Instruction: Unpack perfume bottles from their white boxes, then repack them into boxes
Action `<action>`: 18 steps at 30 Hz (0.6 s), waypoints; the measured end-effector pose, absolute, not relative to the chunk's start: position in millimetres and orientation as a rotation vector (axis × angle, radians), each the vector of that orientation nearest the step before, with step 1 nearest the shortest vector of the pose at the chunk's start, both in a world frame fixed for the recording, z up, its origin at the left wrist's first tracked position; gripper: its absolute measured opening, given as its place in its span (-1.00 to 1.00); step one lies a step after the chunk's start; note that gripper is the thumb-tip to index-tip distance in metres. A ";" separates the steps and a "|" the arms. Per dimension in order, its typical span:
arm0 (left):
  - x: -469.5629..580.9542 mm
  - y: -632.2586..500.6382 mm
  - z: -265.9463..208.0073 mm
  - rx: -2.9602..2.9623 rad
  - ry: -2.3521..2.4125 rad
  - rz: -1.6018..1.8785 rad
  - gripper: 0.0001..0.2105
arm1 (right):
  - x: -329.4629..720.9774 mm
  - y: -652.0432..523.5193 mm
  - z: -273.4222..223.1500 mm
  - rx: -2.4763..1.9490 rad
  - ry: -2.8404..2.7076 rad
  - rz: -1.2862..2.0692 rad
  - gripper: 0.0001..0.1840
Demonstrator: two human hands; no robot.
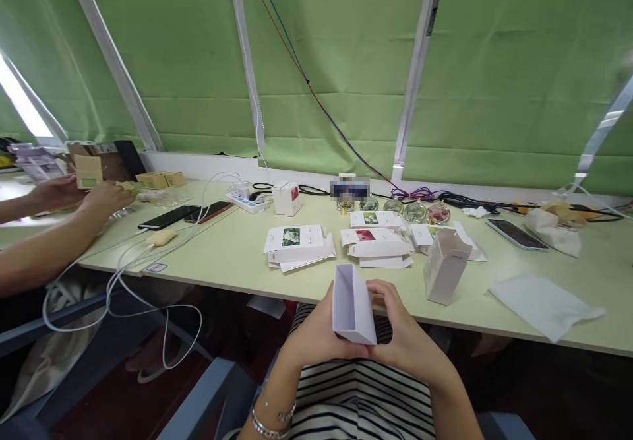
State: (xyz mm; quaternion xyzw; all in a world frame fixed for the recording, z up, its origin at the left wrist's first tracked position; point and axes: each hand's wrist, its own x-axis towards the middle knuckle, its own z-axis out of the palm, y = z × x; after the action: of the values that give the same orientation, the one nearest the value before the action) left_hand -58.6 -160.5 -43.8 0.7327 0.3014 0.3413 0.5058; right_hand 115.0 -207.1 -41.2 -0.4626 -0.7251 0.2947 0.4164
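An open-topped white carton (364, 305) is held between my hands in front of the table edge, its hollow inside facing me. My left hand (312, 336) wraps its left side, and my right hand (406, 336) grips the right side with curved fingers. Just beyond, flattened cartons lie on the table: one with a white-flower picture (301, 239), one with a red picture (373, 243), and more behind. To the right stands another white carton (445, 268) with its top flaps up. Several round glass bottles (414, 211) line up at the back, some with reddish or green contents.
A closed small white box (285, 199) stands beside a power strip (247, 201). At right are a phone (517, 234) and a white tissue (546, 305). Another person's hands (106, 197) handle a small box at left, near two dark phones (165, 217) and white cables (119, 282).
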 end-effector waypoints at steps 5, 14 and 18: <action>-57.5 -163.7 -33.9 1.797 0.586 0.779 -0.20 | 115.9 -207.5 -43.6 -1.240 -1.874 0.602 -0.18; -60.5 -163.6 -30.8 1.804 0.556 0.778 -0.19 | 121.4 -224.8 -39.0 -1.338 -1.861 0.518 -0.11; -68.0 -160.3 -32.2 1.787 0.635 0.795 -0.18 | 163.8 -229.9 -31.5 -1.257 -1.487 0.147 -0.14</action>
State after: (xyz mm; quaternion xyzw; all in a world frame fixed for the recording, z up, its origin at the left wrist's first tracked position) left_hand -68.0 -160.3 -32.2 0.7443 0.2645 0.3311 0.5162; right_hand 163.8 -229.9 -31.5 -0.5334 -0.6307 0.0624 0.5602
